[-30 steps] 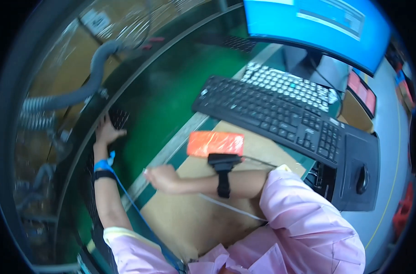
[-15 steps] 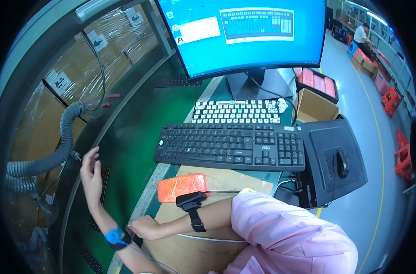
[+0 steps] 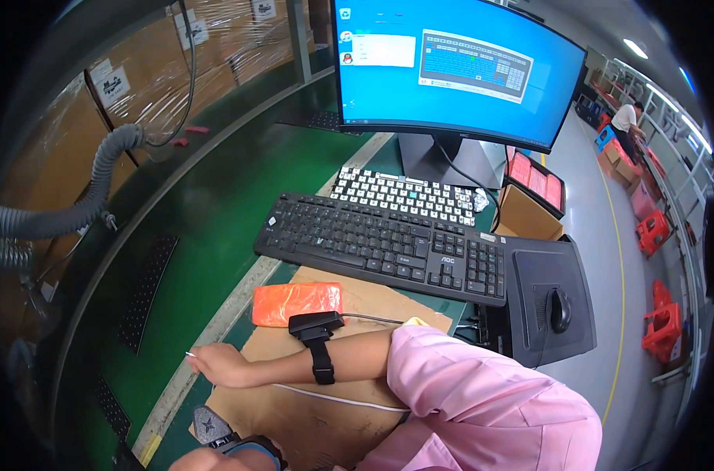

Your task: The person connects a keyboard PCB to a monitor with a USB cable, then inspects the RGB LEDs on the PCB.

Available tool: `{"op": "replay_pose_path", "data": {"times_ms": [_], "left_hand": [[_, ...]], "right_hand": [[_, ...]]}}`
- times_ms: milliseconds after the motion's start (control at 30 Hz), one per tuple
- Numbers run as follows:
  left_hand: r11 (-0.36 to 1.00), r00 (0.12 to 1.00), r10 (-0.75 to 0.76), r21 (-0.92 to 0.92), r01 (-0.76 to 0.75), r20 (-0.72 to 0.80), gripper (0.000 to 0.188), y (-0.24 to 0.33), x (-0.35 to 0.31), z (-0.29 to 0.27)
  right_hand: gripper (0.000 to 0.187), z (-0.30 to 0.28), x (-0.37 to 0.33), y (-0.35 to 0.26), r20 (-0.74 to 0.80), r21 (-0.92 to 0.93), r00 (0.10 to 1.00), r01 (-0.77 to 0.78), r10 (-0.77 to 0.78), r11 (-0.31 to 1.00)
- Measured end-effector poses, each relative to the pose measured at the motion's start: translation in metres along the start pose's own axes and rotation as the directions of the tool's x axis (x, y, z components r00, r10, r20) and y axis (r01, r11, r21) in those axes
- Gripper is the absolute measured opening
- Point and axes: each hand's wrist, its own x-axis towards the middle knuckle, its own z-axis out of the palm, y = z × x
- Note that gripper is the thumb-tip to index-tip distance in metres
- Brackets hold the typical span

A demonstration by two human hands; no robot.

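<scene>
My right hand (image 3: 222,366) is closed in a pinch at the green belt's near edge. A tiny white tip shows at its fingers; what it belongs to is unclear. Around my right forearm runs a black strap carrying a black block-shaped device (image 3: 315,323) with a cable. Only a little of my left hand (image 3: 204,461) shows at the lower edge, its fingers hidden. Near it are a blue-and-black wristband (image 3: 255,446) and a grey pad with a star (image 3: 209,425). Dark perforated strips (image 3: 148,294) lie on the green belt (image 3: 216,259) to the left.
Beyond an orange plastic-wrapped packet (image 3: 298,304) lie a black keyboard (image 3: 380,247) and a white-keyed keyboard (image 3: 404,196). A monitor (image 3: 459,78) stands behind them. At right are an open carton (image 3: 526,213) and a mouse (image 3: 559,310). A grey hose (image 3: 98,188) hangs left.
My left hand has drawn back from over the belt to the lower edge. My right hand has left the left wrist and shifted slightly up and left. The view has tilted.
</scene>
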Motion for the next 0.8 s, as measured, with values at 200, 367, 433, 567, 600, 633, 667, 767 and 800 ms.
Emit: {"op": "replay_pose_path", "data": {"times_ms": [200, 367, 433, 567, 600, 633, 667, 767, 800], "left_hand": [[0.974, 0.96, -0.221, -0.091, 0.208, -0.172, 0.022, 0.015, -0.016, 0.019], [0.85, 0.766, -0.524, -0.283, 0.444, -0.371, 0.022, 0.027, -0.021, 0.025], [0.9, 0.809, -0.436, -0.168, 0.403, -0.394, 0.023, 0.022, -0.013, 0.013], [0.973, 0.967, -0.23, 0.054, 0.226, 0.107, 0.018, 0.016, -0.004, -0.024], [0.985, 0.99, -0.139, 0.096, 0.141, -0.024, 0.018, 0.013, -0.01, -0.017], [0.987, 0.988, -0.038, 0.151, 0.06, -0.149, 0.018, 0.009, -0.016, -0.007], [0.973, 0.963, 0.075, 0.229, -0.014, -0.26, 0.018, 0.004, -0.021, 0.0], [0.917, 0.784, 0.218, -0.153, -0.369, -0.582, 0.013, -0.009, -0.036, 0.017], [0.781, 0.661, 0.196, -0.292, -0.552, -0.725, 0.014, -0.012, -0.043, 0.02]], "right_hand": [[0.032, 0.003, -0.004, 0.002, 0.019, 0.015, 1.0, 0.016, -0.016, 1.0], [0.032, 0.002, 0.002, 0.005, 0.081, -0.014, 0.995, -0.051, 0.052, 0.999], [0.032, 0.003, 0.003, 0.006, 0.041, -0.003, 0.999, -0.01, 0.01, 1.0], [0.032, -0.001, 0.002, -0.001, 0.04, -0.011, 0.999, -0.021, 0.022, 1.0], [0.032, -0.006, 0.003, -0.002, 0.046, -0.018, 0.999, -0.026, 0.026, 1.0], [0.032, -0.008, 0.001, -0.002, 0.048, -0.03, 0.999, -0.01, 0.011, 1.0], [0.031, -0.004, -0.003, -0.002, 0.058, -0.033, 0.998, -0.013, 0.015, 0.999], [0.03, 0.004, -0.004, 0.0, 0.114, -0.015, 0.993, 0.013, -0.012, 1.0], [0.031, 0.004, -0.004, 0.004, 0.09, -0.075, 0.996, 0.005, 0.002, 0.997]]}}
